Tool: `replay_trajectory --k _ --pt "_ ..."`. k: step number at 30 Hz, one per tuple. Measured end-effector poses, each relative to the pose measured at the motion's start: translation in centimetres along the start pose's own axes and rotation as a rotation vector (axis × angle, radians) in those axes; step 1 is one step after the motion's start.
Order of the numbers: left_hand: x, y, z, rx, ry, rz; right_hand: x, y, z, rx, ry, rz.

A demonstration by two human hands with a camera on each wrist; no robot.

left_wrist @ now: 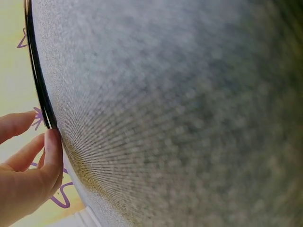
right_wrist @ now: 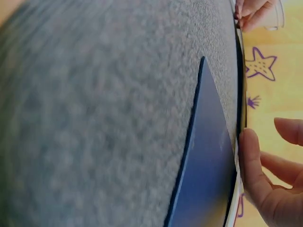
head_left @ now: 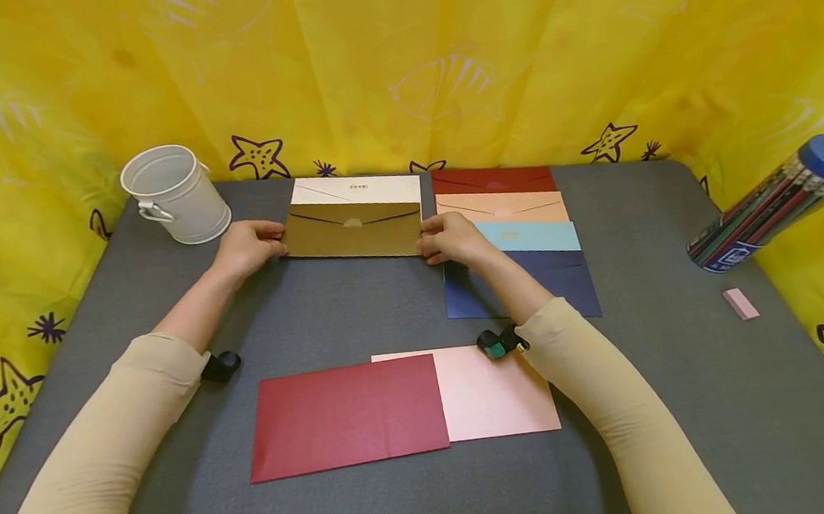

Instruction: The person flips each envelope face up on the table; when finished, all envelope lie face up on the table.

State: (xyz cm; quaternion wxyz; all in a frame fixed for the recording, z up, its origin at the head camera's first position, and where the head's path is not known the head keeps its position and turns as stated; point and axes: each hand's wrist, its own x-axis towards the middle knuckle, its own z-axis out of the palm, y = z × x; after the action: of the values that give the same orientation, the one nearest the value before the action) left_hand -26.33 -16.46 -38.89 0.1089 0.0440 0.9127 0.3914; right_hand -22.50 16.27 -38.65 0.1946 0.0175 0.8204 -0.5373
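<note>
My left hand [head_left: 248,246] and right hand [head_left: 451,239] pinch the gold envelope [head_left: 353,230] at its 9 and 3 o'clock ends on the desk [head_left: 328,316]

Free room: a bare strip of grey mat [head_left: 328,316] runs between the gold envelope [head_left: 352,230] at the back and the dark red envelope [head_left: 346,415] at the front. Open mat also lies along the left edge and across the right part, toward the pink eraser [head_left: 739,303].

Obstacles:
- white bucket [head_left: 175,194], back left corner, near the left hand [head_left: 248,247];
- stack of overlapping envelopes [head_left: 515,238], back centre-right, under the right hand [head_left: 451,238];
- pencil tube [head_left: 783,201], lying tilted at the right edge;
- pink envelope [head_left: 497,390], front centre, partly under the dark red one;
- yellow cloth [head_left: 390,50], closing off back and sides.
</note>
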Motion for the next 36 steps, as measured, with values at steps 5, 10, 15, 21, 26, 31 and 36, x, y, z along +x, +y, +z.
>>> replay_trajectory --k 5,10,15,21,26,31,36 --pt "-0.1 0.2 0.1 0.034 -0.007 -0.007 -0.3 -0.1 -0.5 -0.023 -0.005 -0.018" --pt "-0.3 0.8 0.3 0.077 0.018 0.013 -0.9 -0.2 -1.1 -0.029 -0.038 -0.071" --pt "-0.6 2.2 1.3 0.092 0.044 0.097 -1.7 -0.2 -1.8 -0.090 -0.070 -0.118" --pt "-1.6 4.8 3.8 0.058 -0.032 0.220 -2.9 -0.3 -2.2 -0.165 -0.119 -0.141" --pt "-3.0 6.8 6.6 0.073 -0.166 0.340 -4.2 0.1 -2.6 -0.222 -0.184 -0.152" --pt "-4.8 8.6 9.2 0.073 -0.309 0.431 -5.7 1.0 -3.2 -0.296 -0.265 -0.181" --pt "-6.4 10.4 11.4 0.097 -0.456 0.485 -7.2 2.2 -4.2 -0.372 -0.356 -0.206"
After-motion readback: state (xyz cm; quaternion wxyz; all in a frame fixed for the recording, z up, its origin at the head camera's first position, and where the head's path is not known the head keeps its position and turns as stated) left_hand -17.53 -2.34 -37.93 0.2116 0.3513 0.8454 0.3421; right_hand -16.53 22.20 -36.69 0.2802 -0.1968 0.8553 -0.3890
